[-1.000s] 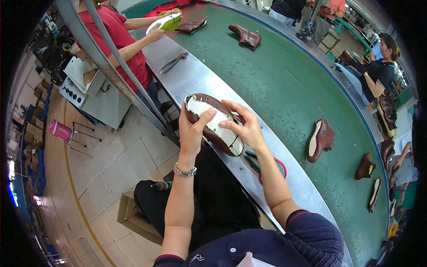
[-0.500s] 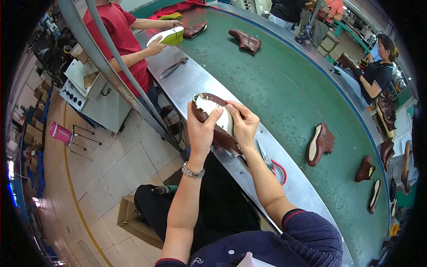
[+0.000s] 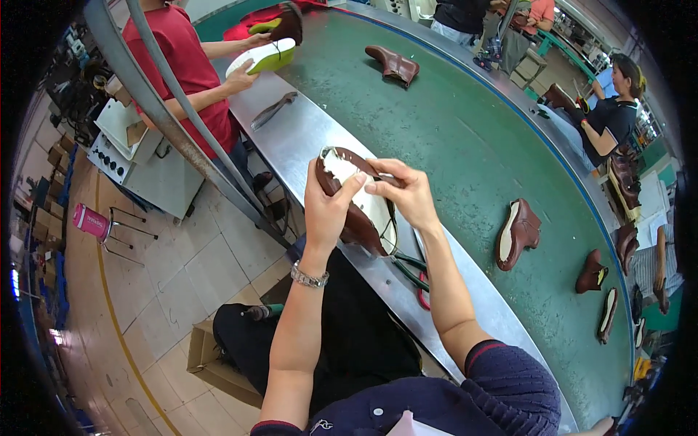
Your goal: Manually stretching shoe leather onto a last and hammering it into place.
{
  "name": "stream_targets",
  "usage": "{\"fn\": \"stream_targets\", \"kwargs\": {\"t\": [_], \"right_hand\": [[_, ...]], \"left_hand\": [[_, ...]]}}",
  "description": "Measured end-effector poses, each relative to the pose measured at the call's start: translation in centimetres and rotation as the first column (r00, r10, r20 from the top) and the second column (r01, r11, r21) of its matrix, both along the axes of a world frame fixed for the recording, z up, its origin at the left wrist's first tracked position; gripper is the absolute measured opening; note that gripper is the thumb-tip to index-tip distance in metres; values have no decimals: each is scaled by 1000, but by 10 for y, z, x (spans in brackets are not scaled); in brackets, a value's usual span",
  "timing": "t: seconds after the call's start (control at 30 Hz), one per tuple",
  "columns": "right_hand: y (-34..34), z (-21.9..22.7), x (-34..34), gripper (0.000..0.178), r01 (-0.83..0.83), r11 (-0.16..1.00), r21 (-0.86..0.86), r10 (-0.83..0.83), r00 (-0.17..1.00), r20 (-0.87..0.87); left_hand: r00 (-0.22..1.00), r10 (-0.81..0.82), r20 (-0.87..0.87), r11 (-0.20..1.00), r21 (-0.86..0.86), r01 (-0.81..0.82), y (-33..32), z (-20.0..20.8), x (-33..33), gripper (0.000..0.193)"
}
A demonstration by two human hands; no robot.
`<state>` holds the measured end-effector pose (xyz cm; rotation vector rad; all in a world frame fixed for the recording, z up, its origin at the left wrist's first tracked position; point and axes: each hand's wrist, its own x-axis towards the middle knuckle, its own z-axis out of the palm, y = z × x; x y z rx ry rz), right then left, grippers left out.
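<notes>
Both forearms are raised from the lower edge and brought close together. The left hand (image 3: 329, 207) is curled, with the thumb pointed up. The right hand (image 3: 404, 195) is bent, its fingers pinched together.

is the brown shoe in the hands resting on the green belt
No, both hands, left hand and right hand, hold the shoe up above the metal ledge.

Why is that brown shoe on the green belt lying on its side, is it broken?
It doesn't look broken. That brown shoe lies tipped over on the green conveyor belt, its pale sole showing. Others there lie the same way, like the boot farther up. Nothing spilled.
</notes>
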<state>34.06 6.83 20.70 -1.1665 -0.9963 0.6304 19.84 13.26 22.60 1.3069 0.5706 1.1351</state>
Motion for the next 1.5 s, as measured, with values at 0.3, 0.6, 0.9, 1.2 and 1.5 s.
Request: {"fn": "stream_targets", "kwargs": {"t": [0.3, 0.6, 0.9, 1.2, 1.5], "right_hand": [[30, -27, -27, 14, 329, 940, 95, -307, 932, -192], [41, -23, -13, 16, 295, 955, 37, -242, 843, -481], [11, -8, 7, 25, -100, 986, -134, 64, 967, -248], [-132, -83, -22, 46, 431, 809, -399, 42, 635, 772], [-148, -97, -27, 52, 446, 774, -450, 250, 438, 863]], "left_hand": [[998, 44, 39, 999, -32, -43, 3, -7, 9, 33], [977, 205, -60, 978, 49, -203, -13, -1, 26, 33], [997, 72, 32, 997, -9, -71, 14, -9, 1, 30], [984, 107, 145, 986, -139, -87, 36, -20, -26, 31], [972, 51, 229, 986, -166, -12, 23, -8, -21, 27]]}}
